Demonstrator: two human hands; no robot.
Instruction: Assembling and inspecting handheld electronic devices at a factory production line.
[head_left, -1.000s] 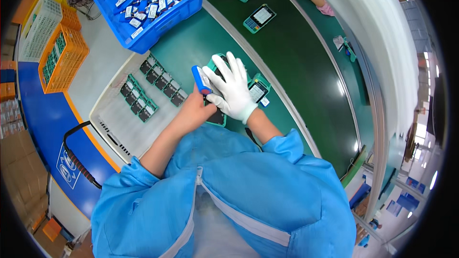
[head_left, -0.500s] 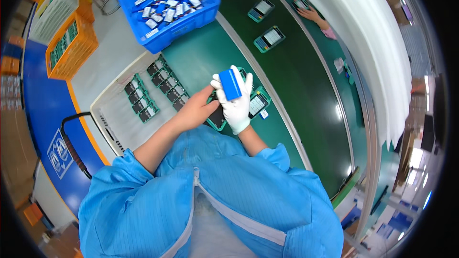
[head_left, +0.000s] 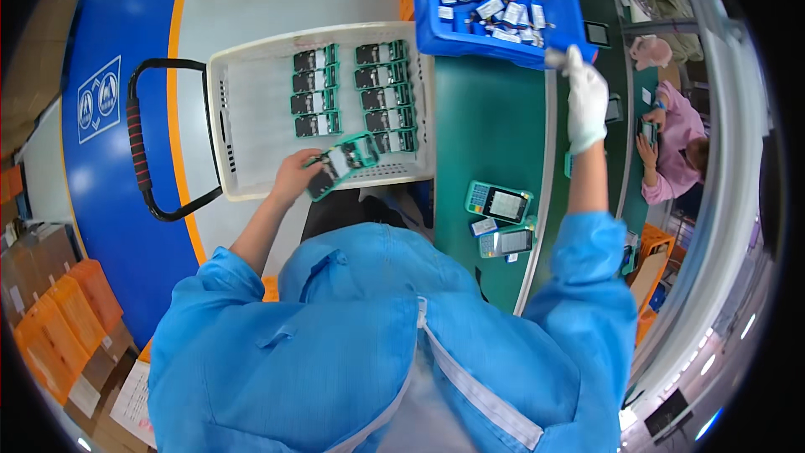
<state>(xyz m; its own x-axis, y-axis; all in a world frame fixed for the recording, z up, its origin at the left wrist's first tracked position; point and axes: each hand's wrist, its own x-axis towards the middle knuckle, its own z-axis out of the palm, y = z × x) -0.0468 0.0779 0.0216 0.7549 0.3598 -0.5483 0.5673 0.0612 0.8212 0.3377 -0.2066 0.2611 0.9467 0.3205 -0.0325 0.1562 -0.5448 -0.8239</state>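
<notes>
Over the near edge of the white tray (head_left: 243,195), my bare left hand (head_left: 295,176) is closed on the end of a green-and-black handheld payment terminal (head_left: 345,159). The terminal is tilted, its back side showing a pale label. Two rows of similar terminals (head_left: 314,103) lie inside the tray. My right hand (head_left: 587,101), in a white glove, is raised at the right near corner of the blue bin (head_left: 495,52). Its fingers are blurred, and whether they hold anything is unclear. Several blue battery packs with white labels (head_left: 490,8) fill that bin.
Two terminals (head_left: 498,202) lie screen up on the green bench (head_left: 470,130), beside a small battery pack (head_left: 484,227). Past a metal rail, a person in pink (head_left: 677,143) handles a device. A black curved handle (head_left: 138,143) stands left of the tray.
My right hand has moved right to the bin's corner, and the blue pack on its palm no longer shows. My left hand has gone left, lifting a terminal over the tray. The view has turned.
</notes>
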